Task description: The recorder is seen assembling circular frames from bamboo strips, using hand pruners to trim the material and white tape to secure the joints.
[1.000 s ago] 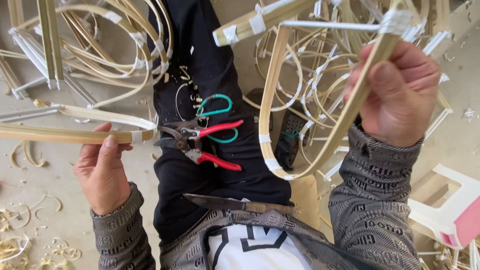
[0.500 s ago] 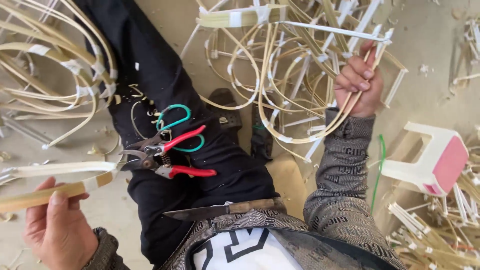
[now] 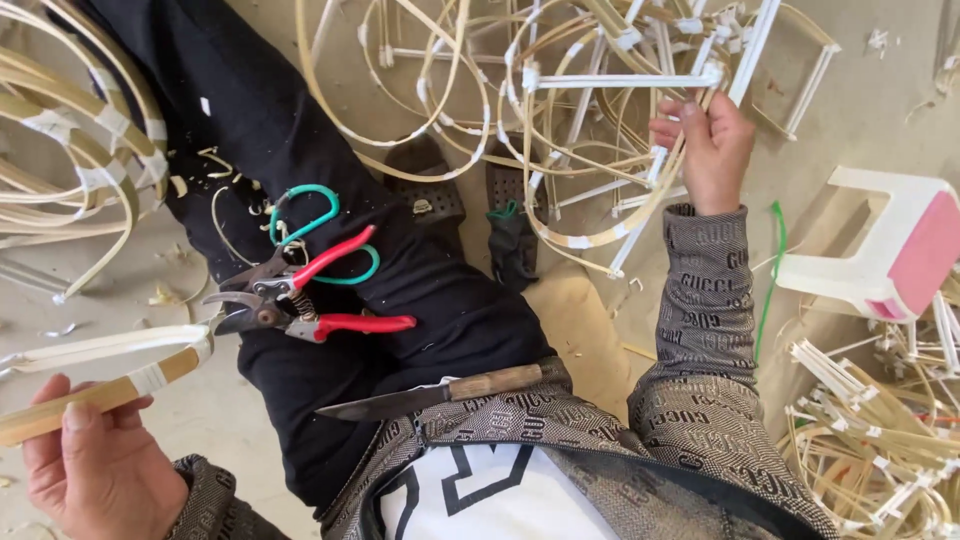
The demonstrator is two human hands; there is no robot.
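My left hand (image 3: 95, 470) grips a taped bamboo strip piece (image 3: 110, 375) at the lower left, its end reaching toward the pruners. My right hand (image 3: 705, 150) reaches out to the upper right and holds a curved bamboo strip (image 3: 640, 215) at the edge of a tangle of bent, taped frames (image 3: 600, 80). On my black trouser leg lie red-handled pruning shears (image 3: 310, 300) and green-handled scissors (image 3: 305, 215). A knife with a wooden handle (image 3: 440, 392) rests across my lap.
A white and pink plastic stool (image 3: 880, 255) lies tipped at the right. A bundle of taped bamboo sticks (image 3: 870, 420) fills the lower right. More looped strips (image 3: 70, 170) lie at the left. Shavings dot the concrete floor. A green wire (image 3: 772, 270) lies by my right sleeve.
My right hand has moved away from my body, carrying the curved strip out to the pile of frames. My left hand has dropped toward the lower left with its taped piece.
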